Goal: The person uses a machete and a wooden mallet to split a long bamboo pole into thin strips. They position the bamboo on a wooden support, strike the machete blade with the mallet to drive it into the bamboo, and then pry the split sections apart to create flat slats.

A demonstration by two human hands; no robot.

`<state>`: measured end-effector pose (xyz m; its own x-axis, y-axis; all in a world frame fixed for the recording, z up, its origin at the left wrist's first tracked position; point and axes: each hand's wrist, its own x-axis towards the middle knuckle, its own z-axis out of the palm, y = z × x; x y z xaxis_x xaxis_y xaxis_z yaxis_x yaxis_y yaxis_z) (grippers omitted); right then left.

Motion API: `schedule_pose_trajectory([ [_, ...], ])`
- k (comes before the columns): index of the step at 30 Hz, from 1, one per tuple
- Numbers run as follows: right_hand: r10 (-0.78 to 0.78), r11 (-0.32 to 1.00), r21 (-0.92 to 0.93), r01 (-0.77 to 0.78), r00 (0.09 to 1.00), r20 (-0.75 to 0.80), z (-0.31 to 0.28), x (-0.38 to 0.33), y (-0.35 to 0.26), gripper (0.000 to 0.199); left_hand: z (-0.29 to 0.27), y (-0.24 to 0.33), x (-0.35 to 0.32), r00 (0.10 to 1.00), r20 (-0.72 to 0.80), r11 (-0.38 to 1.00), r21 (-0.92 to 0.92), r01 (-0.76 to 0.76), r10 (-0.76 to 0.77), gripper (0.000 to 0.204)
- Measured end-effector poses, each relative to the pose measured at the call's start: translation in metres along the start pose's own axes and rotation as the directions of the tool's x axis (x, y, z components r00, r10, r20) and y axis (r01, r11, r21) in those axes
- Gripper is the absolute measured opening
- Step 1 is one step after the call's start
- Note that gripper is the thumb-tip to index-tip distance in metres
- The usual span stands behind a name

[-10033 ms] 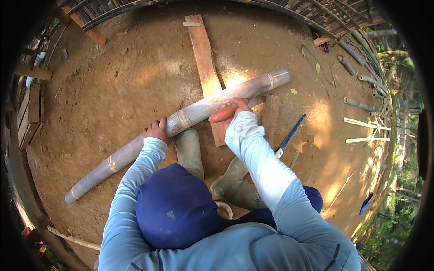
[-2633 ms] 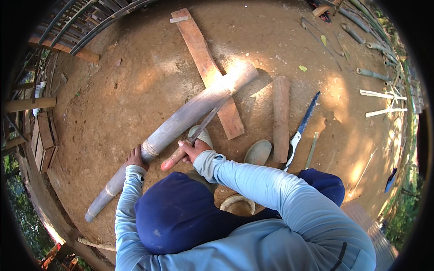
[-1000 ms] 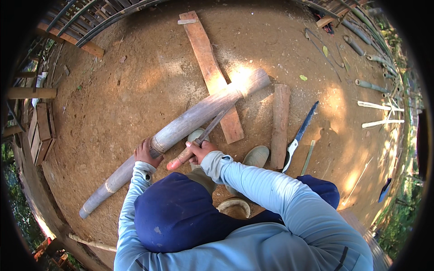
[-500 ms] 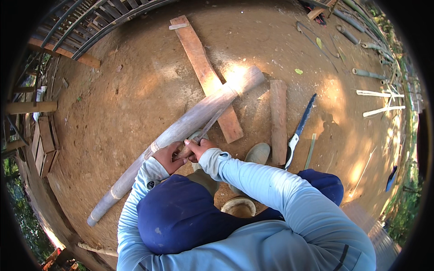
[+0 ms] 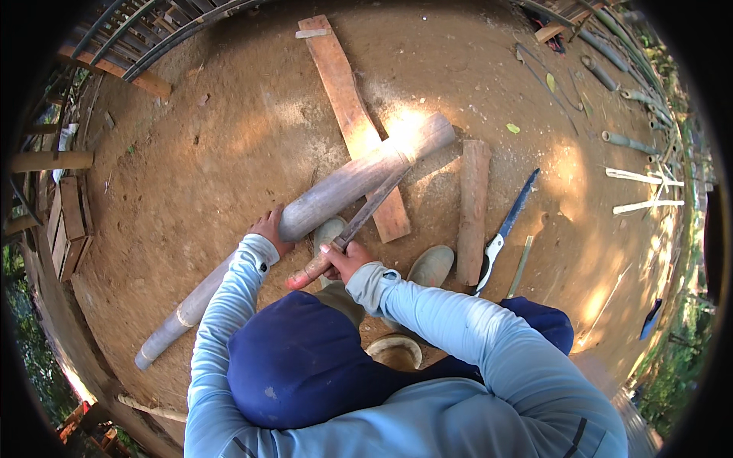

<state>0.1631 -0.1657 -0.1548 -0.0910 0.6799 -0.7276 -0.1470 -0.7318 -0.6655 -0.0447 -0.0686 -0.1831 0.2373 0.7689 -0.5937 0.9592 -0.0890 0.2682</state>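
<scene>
A thick grey bamboo pole [image 5: 328, 200] lies aslant in front of me, from lower left to upper right. My left hand [image 5: 270, 229] is closed on it near its middle, partly hiding the stretch beneath. In my right hand [image 5: 349, 261] is a machete, its wooden handle [image 5: 309, 273] jutting out to the left of my fist. The dark blade [image 5: 370, 208] points up and to the right, alongside the pole, with its tip close to the pole's joint. Beneath the pole's upper part lies a reddish wooden plank [image 5: 336, 76].
Right of the pole lie a short log [image 5: 472, 206] and a handsaw [image 5: 513, 214] with a pale handle. My boots [image 5: 431, 265] stand below the pole. Cut bamboo pieces [image 5: 628, 143] lie at the far right. A wooden crate [image 5: 70, 225] sits at the left.
My left hand has left the machete's handle and moved up and left onto the bamboo pole. The right hand has shifted slightly right and down, still holding the machete.
</scene>
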Motion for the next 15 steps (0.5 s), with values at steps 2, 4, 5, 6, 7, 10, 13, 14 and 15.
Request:
schedule_pose_trajectory([
  [2,0.008,1.0,-0.021,-0.009,1.0,-0.018,-0.003,0.0,0.005,0.037,0.004,0.005,-0.003,0.999,-0.035,0.999,0.041,0.013,-0.011,0.097],
  [4,0.017,1.0,-0.022,-0.018,0.999,-0.031,-0.007,-0.001,0.01,0.037,0.01,0.01,-0.007,0.995,-0.103,0.996,0.086,0.018,-0.009,0.097],
  [5,0.024,1.0,-0.015,-0.024,0.999,-0.034,-0.008,-0.004,0.009,0.036,0.016,0.011,-0.011,0.988,-0.154,0.994,0.109,0.02,-0.003,0.096],
  [6,0.03,1.0,-0.007,-0.03,0.999,-0.037,-0.008,-0.005,0.009,0.036,0.021,0.011,-0.013,0.979,-0.204,0.991,0.133,0.022,0.005,0.095],
  [7,0.034,0.999,-0.001,-0.034,0.999,-0.033,-0.009,-0.003,0.014,0.036,0.024,0.011,-0.014,0.973,-0.231,0.99,0.138,0.024,0.008,0.094],
  [10,0.057,0.998,0.018,-0.057,0.998,-0.027,-0.014,0.002,0.027,0.036,0.031,0.014,-0.017,0.958,-0.286,0.988,0.148,0.033,0.01,0.091],
  [13,0.094,0.995,0.027,-0.093,0.995,-0.023,-0.016,0.001,0.025,0.036,0.033,0.017,-0.018,0.948,-0.318,0.985,0.162,0.053,0.001,0.089],
  [14,0.1,0.995,0.012,-0.099,0.995,-0.026,-0.016,0.0,0.023,0.036,0.036,0.017,-0.019,0.94,-0.342,0.985,0.162,0.054,0.005,0.089],
  [15,0.105,0.994,-0.004,-0.105,0.994,-0.029,-0.016,-0.001,0.022,0.036,0.038,0.016,-0.02,0.931,-0.365,0.985,0.163,0.053,0.01,0.088],
])
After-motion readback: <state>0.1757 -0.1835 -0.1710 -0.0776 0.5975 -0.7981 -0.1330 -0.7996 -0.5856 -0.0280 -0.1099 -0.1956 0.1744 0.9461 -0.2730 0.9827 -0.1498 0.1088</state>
